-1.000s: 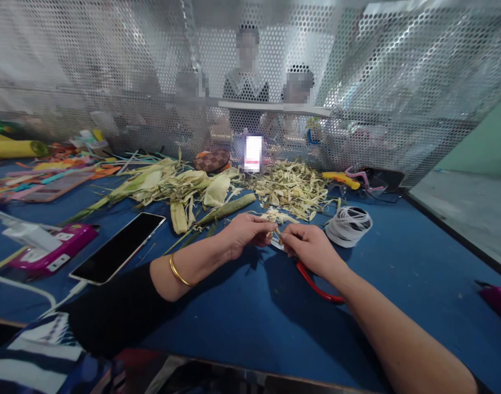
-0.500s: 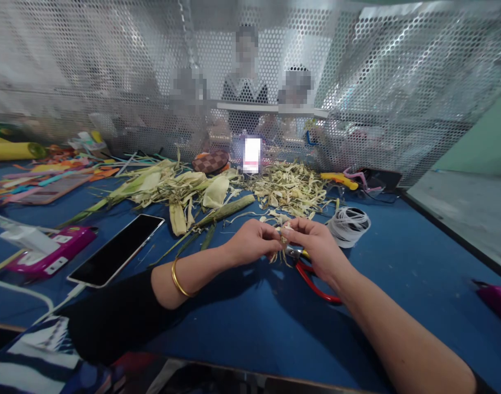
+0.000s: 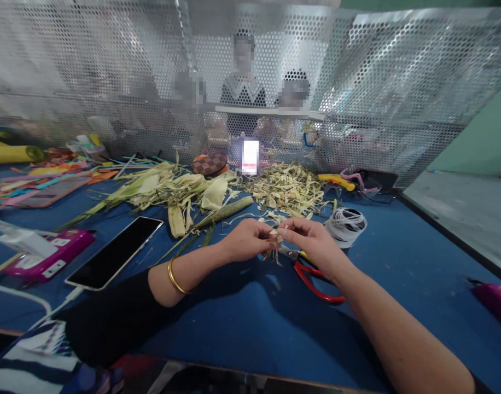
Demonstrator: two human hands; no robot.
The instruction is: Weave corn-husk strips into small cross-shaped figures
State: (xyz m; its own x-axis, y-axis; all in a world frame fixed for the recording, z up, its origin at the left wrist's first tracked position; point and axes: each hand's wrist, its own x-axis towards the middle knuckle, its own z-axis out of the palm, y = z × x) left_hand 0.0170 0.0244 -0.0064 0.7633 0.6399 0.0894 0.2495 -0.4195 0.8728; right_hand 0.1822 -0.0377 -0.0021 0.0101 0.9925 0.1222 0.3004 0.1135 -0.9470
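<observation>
Pale, dry corn husk strips (image 3: pixel 272 253) are pinched between my two hands, their frayed ends hanging downward. My left hand (image 3: pixel 247 239), with a gold bangle on the wrist, grips the strips from the left. From the right, my right hand (image 3: pixel 308 238) pinches the same husk between thumb and fingers. Red-handled scissors (image 3: pixel 316 284) lie on the blue table beneath my right hand, which hides part of them. A spool of white cord (image 3: pixel 345 227) stands just beyond that hand. Past both hands lies a heap of shredded husk (image 3: pixel 289 189).
Larger corn husks (image 3: pixel 164 186) lie at back left. A phone (image 3: pixel 116 251) and a purple power strip (image 3: pixel 49 254) with cables sit left. A lit phone (image 3: pixel 250 156) stands before a perforated metal screen (image 3: pixel 144 82), with people seen at it. Yellow-handled tool (image 3: pixel 336 180) lies back right.
The view has shifted slightly. My hands stay together on the husk strips, and my right fingers have moved a little over them. Scissors and spool lie as before.
</observation>
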